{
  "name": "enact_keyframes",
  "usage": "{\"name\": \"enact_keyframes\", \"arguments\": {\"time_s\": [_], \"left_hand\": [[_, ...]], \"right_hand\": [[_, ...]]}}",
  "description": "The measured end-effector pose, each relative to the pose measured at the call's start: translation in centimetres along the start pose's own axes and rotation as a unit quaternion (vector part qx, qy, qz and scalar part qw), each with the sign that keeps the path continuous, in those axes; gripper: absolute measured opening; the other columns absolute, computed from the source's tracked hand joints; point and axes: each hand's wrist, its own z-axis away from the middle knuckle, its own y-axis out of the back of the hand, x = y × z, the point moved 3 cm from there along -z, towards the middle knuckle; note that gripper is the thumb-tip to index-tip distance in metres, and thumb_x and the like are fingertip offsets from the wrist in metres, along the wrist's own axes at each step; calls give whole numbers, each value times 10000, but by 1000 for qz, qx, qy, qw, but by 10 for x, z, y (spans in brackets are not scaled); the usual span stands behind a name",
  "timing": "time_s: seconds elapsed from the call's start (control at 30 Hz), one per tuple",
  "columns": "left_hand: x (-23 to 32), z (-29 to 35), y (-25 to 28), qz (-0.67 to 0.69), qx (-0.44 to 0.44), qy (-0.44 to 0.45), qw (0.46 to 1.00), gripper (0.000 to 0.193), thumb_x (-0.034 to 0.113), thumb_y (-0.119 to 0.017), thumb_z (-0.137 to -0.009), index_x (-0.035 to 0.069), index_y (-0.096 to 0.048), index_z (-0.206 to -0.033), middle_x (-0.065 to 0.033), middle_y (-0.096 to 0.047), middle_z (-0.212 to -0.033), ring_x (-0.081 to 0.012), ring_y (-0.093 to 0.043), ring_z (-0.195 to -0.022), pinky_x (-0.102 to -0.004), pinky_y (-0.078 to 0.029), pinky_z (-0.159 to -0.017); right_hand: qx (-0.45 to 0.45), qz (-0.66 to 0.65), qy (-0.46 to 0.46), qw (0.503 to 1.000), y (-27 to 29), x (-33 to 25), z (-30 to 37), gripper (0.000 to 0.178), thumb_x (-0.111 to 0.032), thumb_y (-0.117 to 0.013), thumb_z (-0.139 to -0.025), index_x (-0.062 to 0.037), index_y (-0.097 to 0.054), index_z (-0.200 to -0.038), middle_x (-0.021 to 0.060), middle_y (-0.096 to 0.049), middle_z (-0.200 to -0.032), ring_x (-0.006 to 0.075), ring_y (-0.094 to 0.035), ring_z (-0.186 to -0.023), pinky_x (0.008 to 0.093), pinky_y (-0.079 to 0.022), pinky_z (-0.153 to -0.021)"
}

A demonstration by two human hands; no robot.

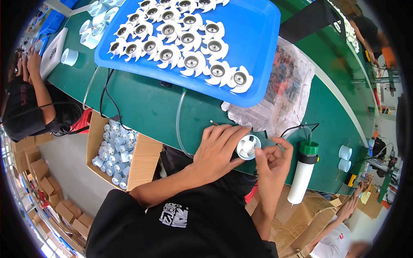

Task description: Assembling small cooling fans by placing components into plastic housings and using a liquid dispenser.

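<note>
My left hand (218,148) is closed around a small light-blue round fan housing (257,142) from its left side. Inside the ring sits a white fan wheel (247,147), facing up. My right hand (274,161) is at the housing's right rim, thumb against it and the other fingers curled; anything small between those fingers is hidden. Beyond my hands, a blue tray (262,51) holds many white fan wheels with dark round centres (191,62), laid out in rows. A thin cable end (214,123) pokes out beside my left fingers.
A white cylinder with a green cap (299,180) stands right of my hands. Printed paper (292,81) lies under the tray's right side. Left of me, a cardboard box (144,165) holds many light-blue housings. A clear tube (178,124) crosses the green table (146,107). Other people work nearby.
</note>
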Motion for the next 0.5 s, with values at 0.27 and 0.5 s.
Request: {"name": "enact_keyframes", "arguments": {"time_s": [0.27, 0.5], "left_hand": [[1, -1, -2, -1, -1, -6, 1000, 788, 160, -823, -630, 61, -481, -1333, -73, -548, -1230, -263, -506, -1120, -425, -355, -956], [0, -6, -1, 17, 5, 11, 1000, 772, 146, -822, -627, 82, -494, -1323, -67, -550, -1225, -261, -512, -1117, -424, -357, -951]], "right_hand": [[-128, 292, 124, 940, -6, -28, -1, 171, -77, -654, -884, 21, -636, -745, 98, -490, -626, 209, -463, -517, 323, -359, -480], [25, 281, 314, 907, 3, -30, 14, 305, -10, -521, -896, 3, -463, -597, 115, -379, -539, 253, -380, -452, 366, -248, -431]]}}
